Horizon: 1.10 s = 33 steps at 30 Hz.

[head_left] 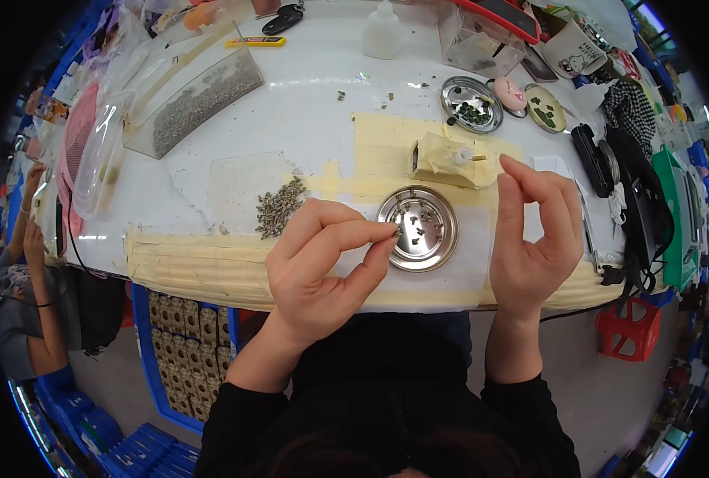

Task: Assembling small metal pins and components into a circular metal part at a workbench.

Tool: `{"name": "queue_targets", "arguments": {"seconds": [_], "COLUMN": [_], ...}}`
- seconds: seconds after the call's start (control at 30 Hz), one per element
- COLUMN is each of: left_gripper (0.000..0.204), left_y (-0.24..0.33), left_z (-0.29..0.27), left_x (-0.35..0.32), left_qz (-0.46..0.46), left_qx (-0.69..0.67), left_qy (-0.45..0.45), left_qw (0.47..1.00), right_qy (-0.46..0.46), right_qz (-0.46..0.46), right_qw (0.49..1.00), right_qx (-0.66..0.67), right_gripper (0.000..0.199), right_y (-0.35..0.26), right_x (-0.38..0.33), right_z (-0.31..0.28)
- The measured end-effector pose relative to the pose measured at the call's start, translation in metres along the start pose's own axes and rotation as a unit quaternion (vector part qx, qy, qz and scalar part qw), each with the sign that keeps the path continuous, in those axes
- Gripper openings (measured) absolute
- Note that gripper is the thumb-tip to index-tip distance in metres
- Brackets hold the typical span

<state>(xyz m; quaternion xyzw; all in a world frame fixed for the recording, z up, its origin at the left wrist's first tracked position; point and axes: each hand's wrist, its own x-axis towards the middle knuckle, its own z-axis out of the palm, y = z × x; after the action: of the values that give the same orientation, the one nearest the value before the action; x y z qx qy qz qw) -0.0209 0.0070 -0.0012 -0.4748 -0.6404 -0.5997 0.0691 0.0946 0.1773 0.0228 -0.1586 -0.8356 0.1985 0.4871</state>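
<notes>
A tiny part (397, 232) sits between the thumb and forefinger of the left hand (318, 267), whose tips are pinched together at the left rim of a round metal dish (452, 248). The dish lies on the surface (306, 119), with a scatter of small dark pieces (416, 224) inside it. The right hand (534, 247) is raised to the right of the dish, its thumb and forefinger curled until the tips nearly meet; whether anything is between them cannot be told.

Just left of the left hand lies a loose pile of small grey parts (278, 209). Behind the dish stands a block wrapped in cream tape (446, 159), a short peg (479, 158) sticking out toward the right fingertips. Farther back are a metal tray (495, 118) of dark green bits, a pink round object (510, 95) and a white squeeze bottle (381, 36). To the left rests a clear box (143, 139) of grey grains. Below the front edge, a blue crate (142, 334) holds rows of metal blocks (191, 317); a red stool (628, 328) stands at the right.
</notes>
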Motion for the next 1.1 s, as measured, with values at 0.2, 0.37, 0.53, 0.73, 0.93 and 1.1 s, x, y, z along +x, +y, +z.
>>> {"name": "queue_targets", "arguments": {"seconds": [0.2, 0.37, 0.53, 0.73, 0.93, 1.1], "left_gripper": [0.017, 0.017, 0.02, 0.021, 0.021, 0.021], "left_y": [0.002, 0.002, 0.001, 0.001, 0.003, 0.002], "left_z": [-0.002, -0.001, -0.001, 0.0, 0.0, 0.001], "left_x": [-0.001, -0.001, -0.002, -0.001, -0.001, -0.001], "left_qz": [-0.013, -0.019, -0.025, -0.024, -0.033, -0.035], "left_qx": [0.004, -0.001, -0.001, 0.0, -0.005, -0.006], "left_qy": [-0.019, -0.021, -0.002, -0.008, 0.004, 0.004], "left_qw": [1.0, 1.0, 1.0, 1.0, 0.999, 0.999], "right_qy": [-0.05, -0.006, -0.019, -0.087, -0.074, -0.073], "right_qz": [-0.032, -0.059, -0.066, 0.071, 0.025, 0.038], "right_qw": [0.994, 0.993, 0.996, 0.932, 0.945, 0.945], "right_qx": [-0.09, -0.102, 0.054, 0.344, 0.317, 0.315], "right_gripper": [0.017, 0.017, 0.012, 0.012, 0.011, 0.01], "right_y": [0.013, 0.01, -0.01, -0.018, -0.014, -0.014], "right_x": [0.013, 0.01, 0.002, -0.02, -0.02, -0.021], "right_z": [0.005, 0.003, -0.006, 0.015, 0.02, 0.019]}}
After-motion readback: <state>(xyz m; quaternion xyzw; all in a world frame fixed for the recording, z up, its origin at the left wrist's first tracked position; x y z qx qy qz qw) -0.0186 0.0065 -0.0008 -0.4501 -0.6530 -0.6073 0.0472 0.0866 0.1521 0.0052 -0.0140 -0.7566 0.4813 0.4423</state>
